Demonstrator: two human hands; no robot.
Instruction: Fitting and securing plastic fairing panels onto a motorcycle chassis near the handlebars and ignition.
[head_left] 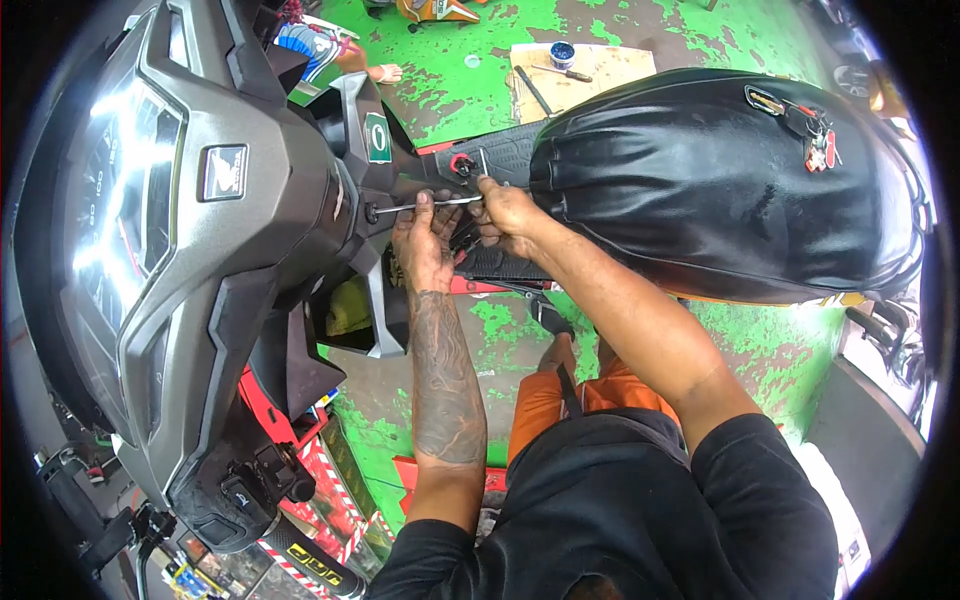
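My right hand [507,213] is closed around the crossbar end of a T-handle wrench [455,201], a thin metal rod. The wrench lies nearly level, its dark tip against the inner front panel of a grey scooter [262,150]. My left hand [427,245] holds the rod nearer the tip, thumb on top of it. Both hands are above the scooter's black footboard [510,150]. A small red and black part [462,165] lies on the footboard just beyond my fingers. What the tip bites on is too small to make out.
The black seat [670,190] is at the right, with keys and small red pieces [820,145] on it. Beyond it, a board [620,65] on the green floor carries a blue-labelled tub [563,54] and tools. Another person's bare foot [386,73] shows at the far left.
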